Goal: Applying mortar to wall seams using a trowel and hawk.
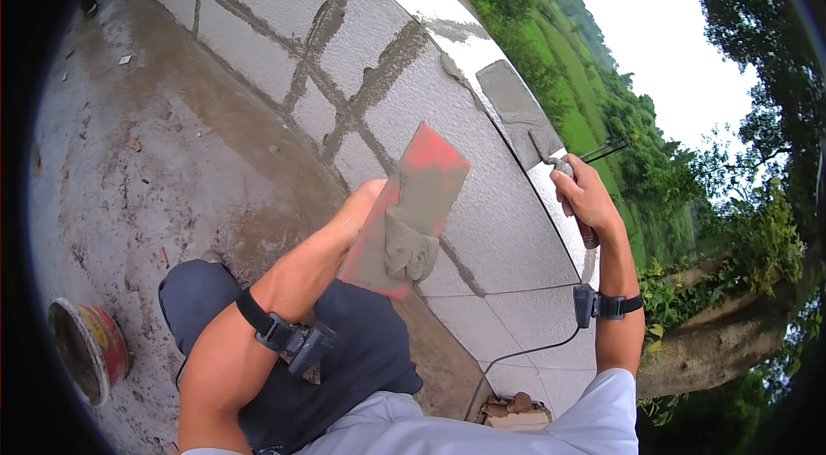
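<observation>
My left hand (pixel 368 199) is closed under a red rectangular hawk board (pixel 439 152), its fingers mostly hidden by it. Grey mortar (pixel 408 250) is smeared over the board, with a thick lump near its lower end. My right hand (pixel 587 197) grips a trowel by its handle (pixel 588 236). The trowel's blade lies over the wall's top edge, against a patch of wet mortar (pixel 506 92). Between my hands runs the low wall (pixel 490 197) of pale blocks, with mortar-filled joints on its near face.
At lower left a bucket (pixel 101 352) stands on the dirty concrete floor (pixel 112 223), near small scattered fragments. A tree trunk (pixel 723 352) and greenery lie beyond the wall at right. Broken brown pieces (pixel 516 410) sit by the wall's base. A cable hangs from my right wrist strap.
</observation>
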A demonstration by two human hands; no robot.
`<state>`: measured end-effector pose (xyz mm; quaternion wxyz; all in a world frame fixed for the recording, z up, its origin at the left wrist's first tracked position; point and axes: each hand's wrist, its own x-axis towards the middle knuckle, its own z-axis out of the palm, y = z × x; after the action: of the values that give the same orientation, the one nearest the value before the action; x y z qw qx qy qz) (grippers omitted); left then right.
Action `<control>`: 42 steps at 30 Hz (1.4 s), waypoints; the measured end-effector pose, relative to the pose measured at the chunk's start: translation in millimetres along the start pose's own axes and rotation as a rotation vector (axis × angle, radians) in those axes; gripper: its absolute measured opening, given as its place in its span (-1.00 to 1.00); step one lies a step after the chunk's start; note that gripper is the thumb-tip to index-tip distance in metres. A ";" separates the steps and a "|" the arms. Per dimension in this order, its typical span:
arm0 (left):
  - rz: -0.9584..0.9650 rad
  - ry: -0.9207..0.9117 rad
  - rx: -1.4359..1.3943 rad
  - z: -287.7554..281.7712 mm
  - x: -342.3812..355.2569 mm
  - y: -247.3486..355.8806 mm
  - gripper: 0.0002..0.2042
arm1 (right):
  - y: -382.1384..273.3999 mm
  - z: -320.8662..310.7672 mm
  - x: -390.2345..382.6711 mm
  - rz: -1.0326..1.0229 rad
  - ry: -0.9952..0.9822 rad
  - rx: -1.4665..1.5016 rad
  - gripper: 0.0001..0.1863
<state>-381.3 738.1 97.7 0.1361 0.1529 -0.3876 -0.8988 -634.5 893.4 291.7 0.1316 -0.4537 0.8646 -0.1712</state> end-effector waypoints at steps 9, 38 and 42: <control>0.049 -0.049 -0.064 -4.0 7.8 -11.2 -0.75 | 35.1 -9.6 -9.5 0.026 0.086 -0.057 -0.77; 0.128 0.021 -0.222 -46.0 -16.0 11.3 -0.70 | -3.9 262.0 38.1 -0.155 0.132 0.777 -0.75; 0.161 0.050 -0.194 -55.8 -15.5 8.1 -0.69 | -52.6 310.5 109.7 -0.202 0.292 0.809 -0.65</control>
<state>-344.9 701.8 69.9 0.2313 0.1298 -0.3062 -0.9143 -537.4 719.7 24.1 0.1577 -0.4192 0.6887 -0.5702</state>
